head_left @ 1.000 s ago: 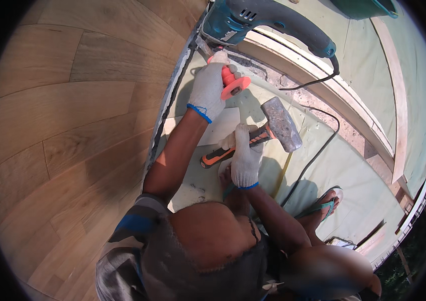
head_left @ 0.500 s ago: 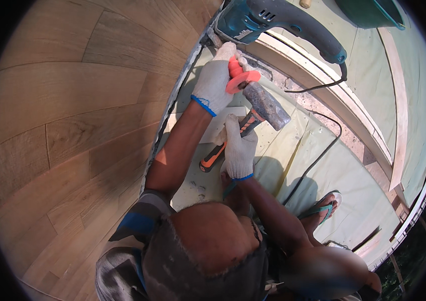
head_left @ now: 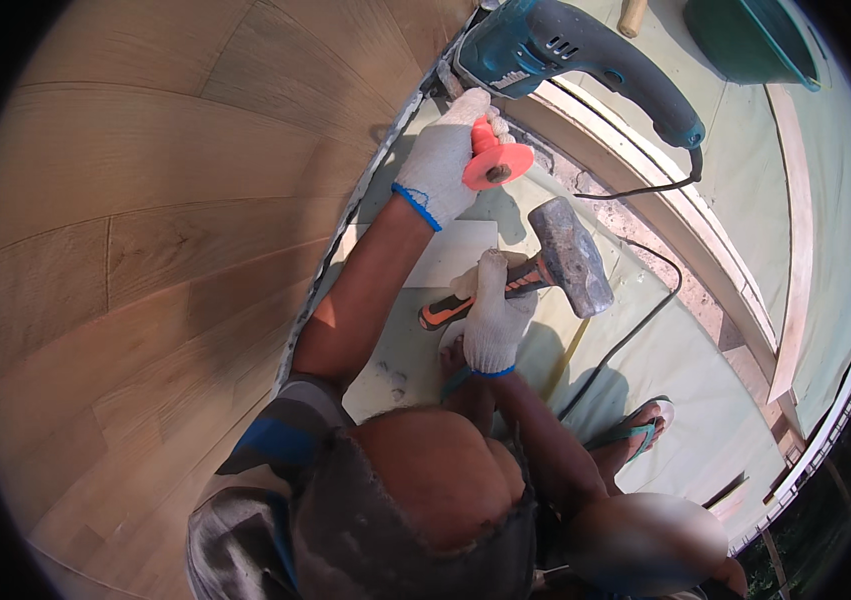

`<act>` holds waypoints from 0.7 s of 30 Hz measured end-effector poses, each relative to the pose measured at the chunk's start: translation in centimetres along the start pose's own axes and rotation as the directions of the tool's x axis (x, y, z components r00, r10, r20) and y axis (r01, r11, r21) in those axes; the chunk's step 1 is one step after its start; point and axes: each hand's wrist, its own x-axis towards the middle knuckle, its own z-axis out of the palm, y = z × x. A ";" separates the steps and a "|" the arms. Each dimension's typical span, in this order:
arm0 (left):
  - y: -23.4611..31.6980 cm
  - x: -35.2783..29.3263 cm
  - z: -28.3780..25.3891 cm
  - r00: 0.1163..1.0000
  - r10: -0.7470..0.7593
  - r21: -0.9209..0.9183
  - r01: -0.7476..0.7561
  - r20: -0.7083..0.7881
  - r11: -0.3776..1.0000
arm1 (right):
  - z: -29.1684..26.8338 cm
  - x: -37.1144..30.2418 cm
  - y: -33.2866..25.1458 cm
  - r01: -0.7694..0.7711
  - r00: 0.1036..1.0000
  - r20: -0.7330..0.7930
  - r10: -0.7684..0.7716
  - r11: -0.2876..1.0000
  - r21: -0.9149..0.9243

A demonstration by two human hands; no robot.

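Observation:
My left hand (head_left: 442,162), in a white knit glove with a blue cuff, is closed around a chisel with a round red hand guard (head_left: 511,160). The chisel's struck end faces back toward me, while its tip points at the edge of the wood-look floor (head_left: 145,130). My gloved right hand (head_left: 497,322) grips a club hammer (head_left: 573,258) by its black and orange handle. The heavy scuffed steel head is held to the right, apart from the chisel. Under my hands lies a flat white piece (head_left: 453,252).
Beyond my left hand lies a teal and black corded power tool (head_left: 570,50), its black cord (head_left: 635,365) curving back toward my sandalled foot (head_left: 635,430). Long pale boards (head_left: 685,250) edge a rubble-strewn gap. A dark green tub (head_left: 745,40) and a wooden strip (head_left: 795,250) are at the right.
The hammer head has swung back from near the chisel guard, toward me and to the right. My left hand still holds the chisel in place; the view has shifted slightly.

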 end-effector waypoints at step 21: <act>0.3 -0.5 -3.8 0.994 -0.062 0.147 0.049 0.089 0.988 | 0.1 0.2 -0.5 -0.333 0.927 0.224 0.300 0.935 0.125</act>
